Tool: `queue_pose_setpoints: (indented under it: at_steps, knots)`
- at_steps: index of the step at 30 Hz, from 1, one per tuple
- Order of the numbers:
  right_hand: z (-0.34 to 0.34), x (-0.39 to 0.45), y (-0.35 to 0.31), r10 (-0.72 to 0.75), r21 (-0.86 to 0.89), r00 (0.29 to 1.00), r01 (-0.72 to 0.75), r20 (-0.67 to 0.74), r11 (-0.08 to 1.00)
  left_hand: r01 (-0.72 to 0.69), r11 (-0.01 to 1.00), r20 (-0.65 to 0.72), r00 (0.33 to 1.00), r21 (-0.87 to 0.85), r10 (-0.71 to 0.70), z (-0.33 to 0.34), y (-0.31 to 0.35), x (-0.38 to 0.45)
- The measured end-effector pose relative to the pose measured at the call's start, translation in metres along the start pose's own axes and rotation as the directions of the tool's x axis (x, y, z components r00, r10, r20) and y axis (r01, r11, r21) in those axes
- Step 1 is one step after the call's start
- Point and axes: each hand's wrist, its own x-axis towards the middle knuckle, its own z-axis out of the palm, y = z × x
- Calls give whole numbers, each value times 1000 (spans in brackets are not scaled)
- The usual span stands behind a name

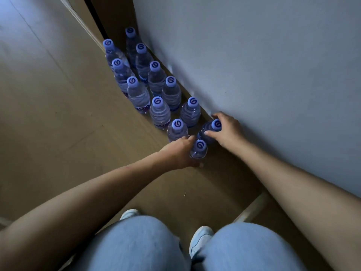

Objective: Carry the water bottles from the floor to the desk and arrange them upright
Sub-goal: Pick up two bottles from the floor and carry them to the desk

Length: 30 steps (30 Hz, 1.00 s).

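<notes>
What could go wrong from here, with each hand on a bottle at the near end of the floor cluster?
1. The left hand wraps the nearest bottle right beside a standing neighbour; lifting may well knock that one over.
2. The right hand grips its bottle tight against the grey panel, so knuckles might scrape and the grip could slip.

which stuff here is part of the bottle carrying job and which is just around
Part of the job:
- water bottles standing on the floor
- nearest bottle, gripped by the left hand
- bottle by the wall, gripped by the right hand

Just around:
- grey wall
- person's jeans and shoes
</notes>
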Motion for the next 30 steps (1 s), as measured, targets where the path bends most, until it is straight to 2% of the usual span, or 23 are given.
queue_pose_setpoints:
  at_steps: [6, 13, 17, 21, 23, 25, 27, 30]
  knots:
    - [19, 6, 13, 67, 196, 994, -50, -81, 979, -85, 988, -154, 986, -132, 65, 24, -13, 11]
    - [24, 3, 17, 108, 321, 984, -57, -145, 945, -71, 980, -180, 983, -187, 36, 28, -14, 15]
    - [20, -11, 14, 127, 340, 983, -74, -134, 937, -32, 964, -250, 968, -262, -35, 22, -21, 0]
    - [-3, -41, -7, 126, 374, 986, -79, -105, 924, -9, 931, -220, 973, -365, -76, 2, -20, -32]
    - [-23, -61, -24, 181, 466, 979, -118, -94, 877, 22, 903, -222, 967, -428, -128, -17, -13, -58]
    - [-47, -79, -43, 242, 606, 969, -162, -51, 779, 43, 879, -222, 960, -476, -168, -40, 0, -85]
    - [-75, -97, -69, 234, 679, 972, -179, 11, 712, 69, 838, -208, 955, -541, -213, -68, 16, -114]
    - [-122, -123, -112, 174, 706, 982, -177, 77, 686, 64, 781, -212, 946, -621, -246, -114, 42, -158]
